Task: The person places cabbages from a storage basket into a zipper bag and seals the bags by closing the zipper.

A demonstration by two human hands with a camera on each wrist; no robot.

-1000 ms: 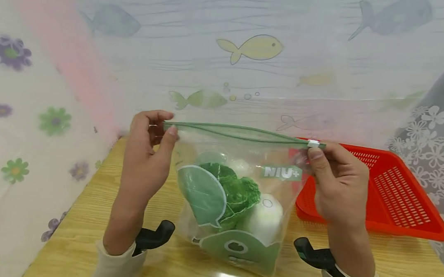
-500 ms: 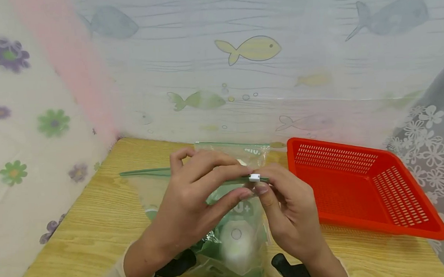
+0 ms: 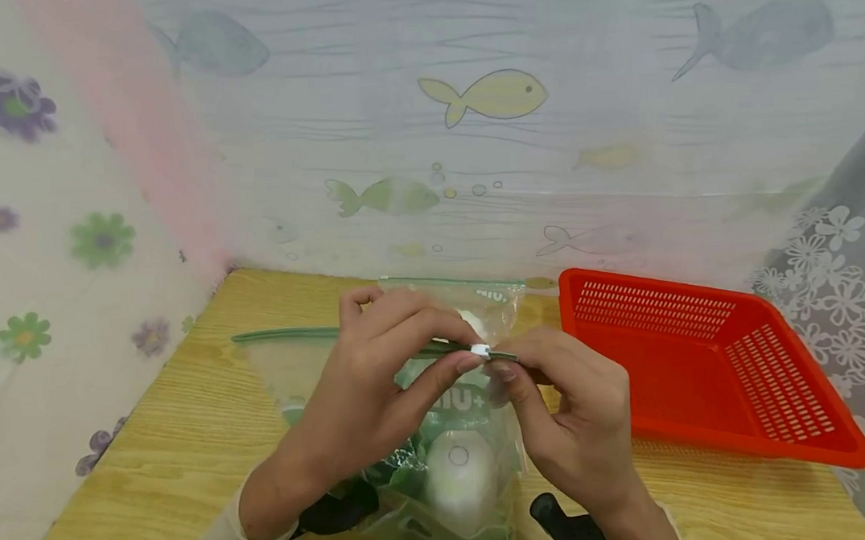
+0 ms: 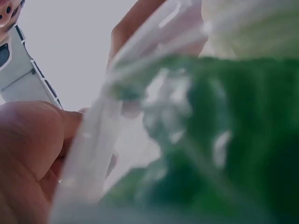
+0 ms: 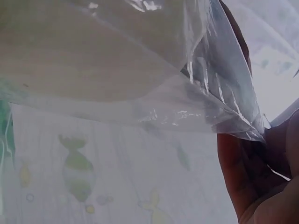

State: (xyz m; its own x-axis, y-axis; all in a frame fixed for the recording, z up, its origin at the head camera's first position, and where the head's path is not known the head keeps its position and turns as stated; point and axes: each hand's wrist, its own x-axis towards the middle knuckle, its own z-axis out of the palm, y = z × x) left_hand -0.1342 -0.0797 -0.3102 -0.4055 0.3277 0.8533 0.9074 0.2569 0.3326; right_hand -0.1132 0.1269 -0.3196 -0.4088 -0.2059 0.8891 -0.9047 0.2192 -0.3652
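Note:
In the head view a clear zip bag (image 3: 457, 418) with green printing hangs between both hands above the table. Through its plastic show a green leafy vegetable (image 4: 224, 126) and a white rounded thing (image 3: 459, 478). My left hand (image 3: 379, 377) pinches the white slider (image 3: 481, 351) on the green zip strip (image 3: 283, 335) between thumb and fingers. Just right of it, my right hand (image 3: 572, 409) pinches the strip's short end and the bag's corner. The strip's far end sticks out free to the left, behind the left hand. In the right wrist view, crumpled plastic (image 5: 233, 112) meets my fingers.
A second zip bag (image 3: 502, 291) with something white inside lies behind on the wooden table (image 3: 157, 443). At the right stands a red slotted basket (image 3: 669, 372). Patterned curtains (image 3: 368, 120) close off the back and sides.
My left hand has left the strip's left end and come across to the slider. The bag is lower. Over the last half second the slider has shifted slightly left.

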